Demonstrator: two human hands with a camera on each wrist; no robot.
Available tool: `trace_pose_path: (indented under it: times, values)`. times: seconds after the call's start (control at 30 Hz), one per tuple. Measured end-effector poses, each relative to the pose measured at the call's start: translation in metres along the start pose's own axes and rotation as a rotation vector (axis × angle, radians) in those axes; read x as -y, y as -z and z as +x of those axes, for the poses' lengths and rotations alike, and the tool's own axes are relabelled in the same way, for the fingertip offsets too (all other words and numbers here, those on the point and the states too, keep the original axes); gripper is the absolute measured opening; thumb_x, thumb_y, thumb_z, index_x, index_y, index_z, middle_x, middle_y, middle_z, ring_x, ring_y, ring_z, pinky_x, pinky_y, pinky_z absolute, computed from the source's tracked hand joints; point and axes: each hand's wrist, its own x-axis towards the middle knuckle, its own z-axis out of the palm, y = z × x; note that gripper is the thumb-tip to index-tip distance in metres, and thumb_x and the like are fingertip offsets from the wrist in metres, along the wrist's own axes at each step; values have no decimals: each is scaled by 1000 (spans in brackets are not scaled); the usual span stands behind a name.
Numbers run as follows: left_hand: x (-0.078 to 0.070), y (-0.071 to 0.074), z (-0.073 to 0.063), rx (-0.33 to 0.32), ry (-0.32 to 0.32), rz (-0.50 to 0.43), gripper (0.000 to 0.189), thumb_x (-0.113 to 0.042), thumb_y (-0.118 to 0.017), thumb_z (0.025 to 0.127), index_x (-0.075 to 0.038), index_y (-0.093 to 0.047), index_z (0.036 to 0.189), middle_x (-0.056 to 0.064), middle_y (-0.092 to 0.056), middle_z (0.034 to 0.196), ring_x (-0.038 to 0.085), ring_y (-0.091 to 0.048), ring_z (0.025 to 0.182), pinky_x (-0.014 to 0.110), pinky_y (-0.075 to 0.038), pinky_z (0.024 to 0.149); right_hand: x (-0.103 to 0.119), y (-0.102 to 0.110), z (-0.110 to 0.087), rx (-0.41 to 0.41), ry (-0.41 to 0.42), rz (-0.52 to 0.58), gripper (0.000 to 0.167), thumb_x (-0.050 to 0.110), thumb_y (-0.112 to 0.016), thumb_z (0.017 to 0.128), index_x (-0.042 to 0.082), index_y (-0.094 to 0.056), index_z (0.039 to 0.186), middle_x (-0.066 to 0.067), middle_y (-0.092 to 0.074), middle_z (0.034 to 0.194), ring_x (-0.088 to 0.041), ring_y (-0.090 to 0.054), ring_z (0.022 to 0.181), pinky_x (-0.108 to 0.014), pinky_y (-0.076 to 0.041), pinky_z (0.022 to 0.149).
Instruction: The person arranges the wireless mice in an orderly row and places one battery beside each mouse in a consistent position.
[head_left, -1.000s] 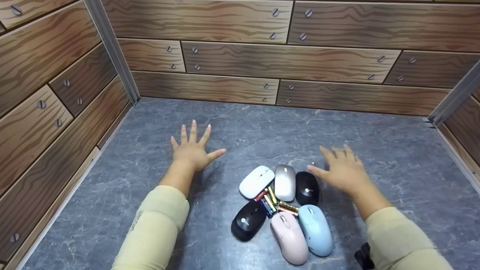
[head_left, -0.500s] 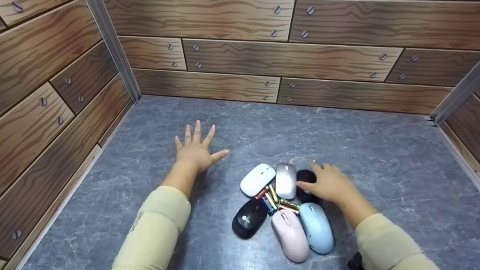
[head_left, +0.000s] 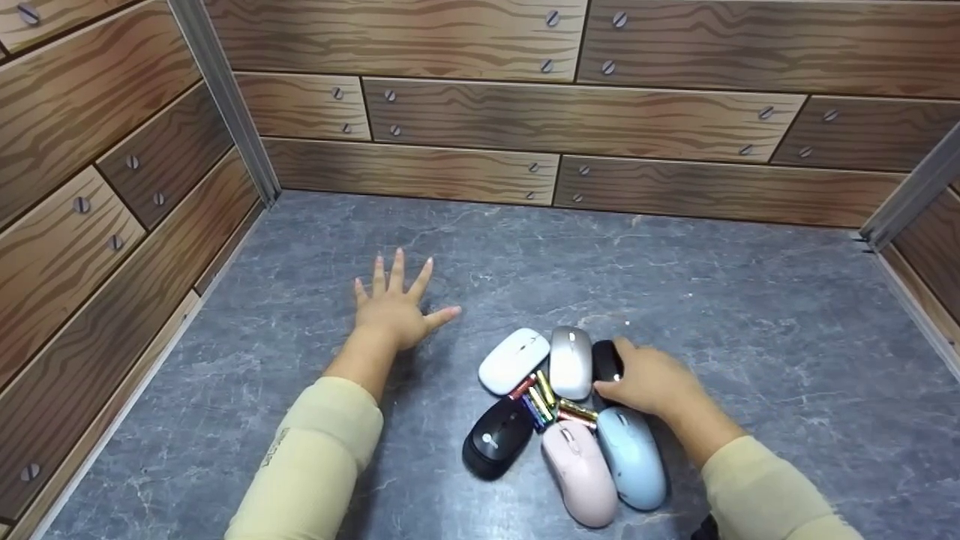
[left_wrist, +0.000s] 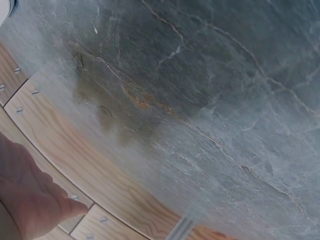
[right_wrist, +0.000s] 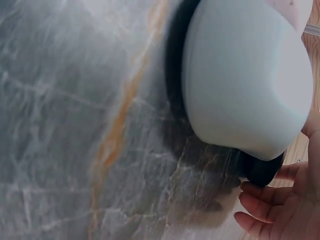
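My right hand (head_left: 654, 380) grips a black computer mouse (head_left: 605, 361) at the right of the group, thumb on its near side and fingers round its far side. In the right wrist view that black mouse (right_wrist: 261, 170) shows at the fingertips, partly hidden behind the light blue mouse (right_wrist: 245, 75). A silver mouse (head_left: 571, 364) lies just left of it, and the light blue mouse sits close below my hand. My left hand (head_left: 391, 313) is spread over the grey marbled surface, fingers straight, holding nothing. In the left wrist view my left hand (left_wrist: 35, 195) shows only in part.
A white mouse (head_left: 514, 361), a second black mouse (head_left: 496, 439) and a pink mouse (head_left: 580, 474) complete the ring. Several small batteries (head_left: 540, 397) lie in its middle. Wood-print panels (head_left: 465, 120) wall the back and sides.
My right hand has moved left and down from beside the black mouse and closed its fingers round it. The left hand has shifted slightly right, still spread.
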Motion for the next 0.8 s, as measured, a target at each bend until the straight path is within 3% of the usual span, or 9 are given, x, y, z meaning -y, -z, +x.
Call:
trace_pose_path:
  times: [0.27, 0.6, 0.8]
  values:
    - [-10, 0, 1, -13, -27, -27, 90, -83, -24, 72, -38, 2, 145, 10, 14, 151, 38, 13, 135, 63, 1, 104, -1, -1, 3, -5, -15, -14, 79, 48, -60, 79, -1, -35, 135, -32, -47, 117, -47, -51, 100, -59, -42, 80]
    - [-39, -5, 2, -60, -136, -144, 86, -78, -29, 76, -35, -2, 146, 10, 7, 152, 37, 6, 137, 54, -8, 108, 1, -2, 4, 9, -42, 4, 79, 46, -60, 80, 0, -33, 137, -34, -43, 121, -48, -50, 103, -60, -41, 81]
    - [-57, -9, -3, -14, -207, -253, 82, -74, -33, 79, -31, -13, 146, 9, -1, 153, 35, 2, 137, 57, -15, 105, 0, -4, 4, -14, -32, 7, 79, 45, -61, 79, 0, -33, 137, -33, -43, 120, -48, -51, 100, -60, -42, 80]
